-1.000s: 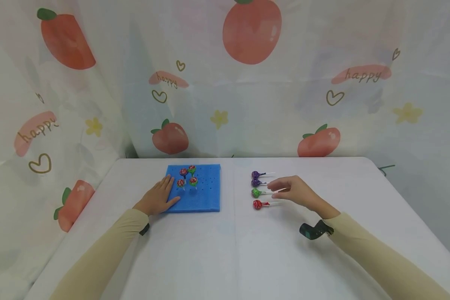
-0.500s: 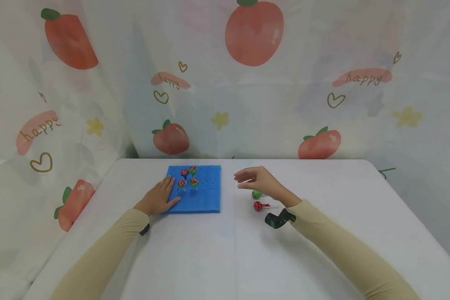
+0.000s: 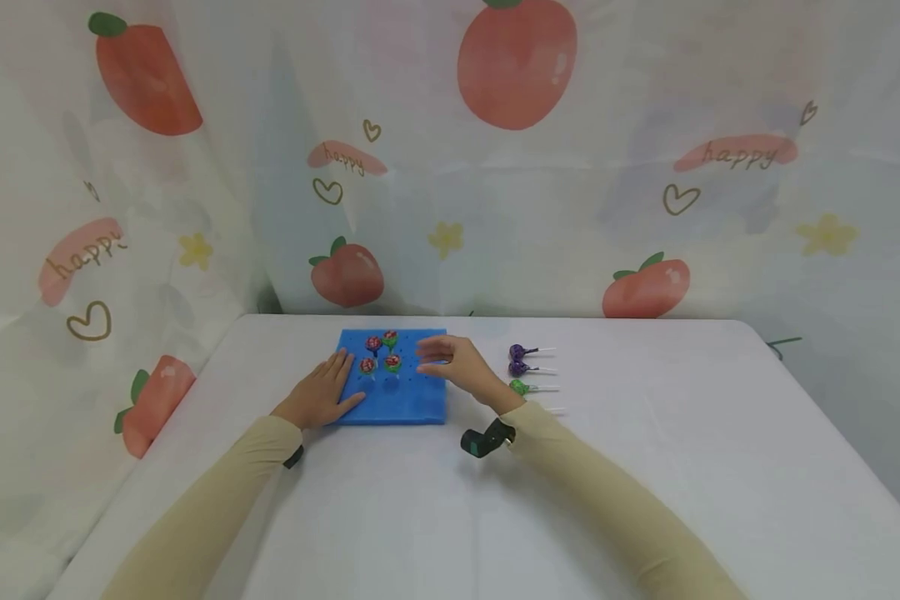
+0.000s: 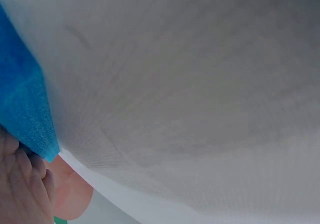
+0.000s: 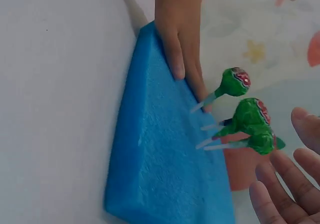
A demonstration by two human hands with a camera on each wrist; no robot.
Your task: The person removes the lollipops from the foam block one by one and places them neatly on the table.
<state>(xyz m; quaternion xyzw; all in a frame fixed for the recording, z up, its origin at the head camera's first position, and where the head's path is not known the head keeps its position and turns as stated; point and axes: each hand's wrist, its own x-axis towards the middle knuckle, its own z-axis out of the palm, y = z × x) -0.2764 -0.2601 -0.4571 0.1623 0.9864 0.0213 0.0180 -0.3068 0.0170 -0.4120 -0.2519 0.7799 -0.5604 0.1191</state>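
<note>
Now that the right hand (image 3: 459,364), empty and loosely spread, is over the blue block (image 3: 397,407), its standing lollipops (image 3: 393,362) seem within reach; left hand (image 3: 319,392) flat on its left; loose lollipops (image 3: 519,387) rightward.

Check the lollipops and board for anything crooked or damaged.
Nothing stands out. Four standing lollipops are planted in the blue board; two purple lollipops and a green lollipop lie lined up on the table. Past the right sleeve, only another's white stick shows; its head is hidden.
</note>
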